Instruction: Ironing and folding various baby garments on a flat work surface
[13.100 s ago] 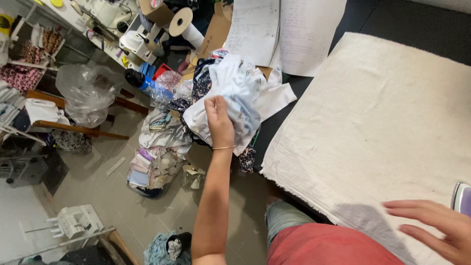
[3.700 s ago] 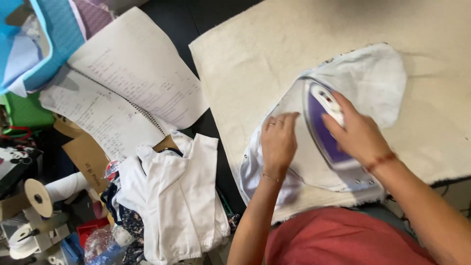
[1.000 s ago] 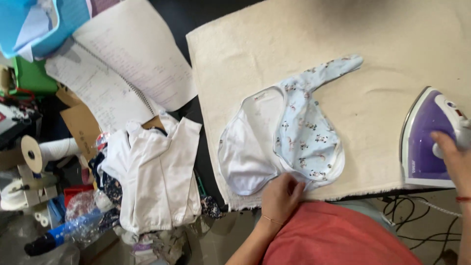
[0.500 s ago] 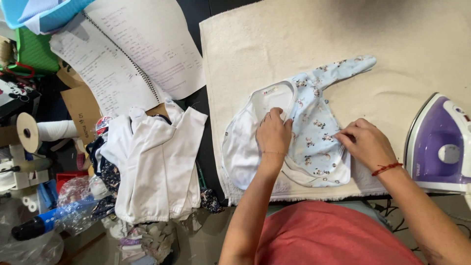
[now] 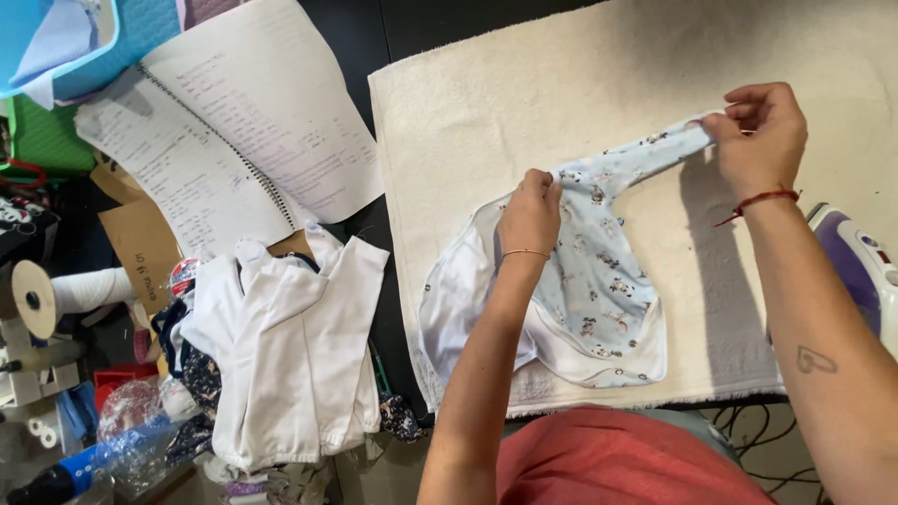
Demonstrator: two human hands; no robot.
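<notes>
Hands both on a small pale-blue baby garment with a tiny printed pattern (image 5: 599,281), spread on the cream towelling pad (image 5: 486,103) that covers the worktop. Left hand (image 5: 529,213) pinches the fabric near the neck opening, fingers curled down onto the cloth. Right hand (image 5: 760,131) grips the end of the one long sleeve between thumb and fingertips, drawing it out straight and away from the body of the garment; a red thread bracelet sits on that wrist. Garment's white inner lining shows along its left and lower edges, close to the pad's near edge.

Purple-and-white steam iron (image 5: 865,281) stands at the right edge of view, just beside the right forearm, apart from the garment. Left of the pad, on the dark worktop, lies an open spiral-bound notebook with handwritten pages (image 5: 234,140). Below it, a heap of white folded garments (image 5: 285,355) rests on darker patterned cloth. Further left: a roll of white paper on a holder (image 5: 65,295) and a crumpled clear plastic bottle with blue cap (image 5: 112,440). Person's red top (image 5: 627,463) fills the bottom of view.
</notes>
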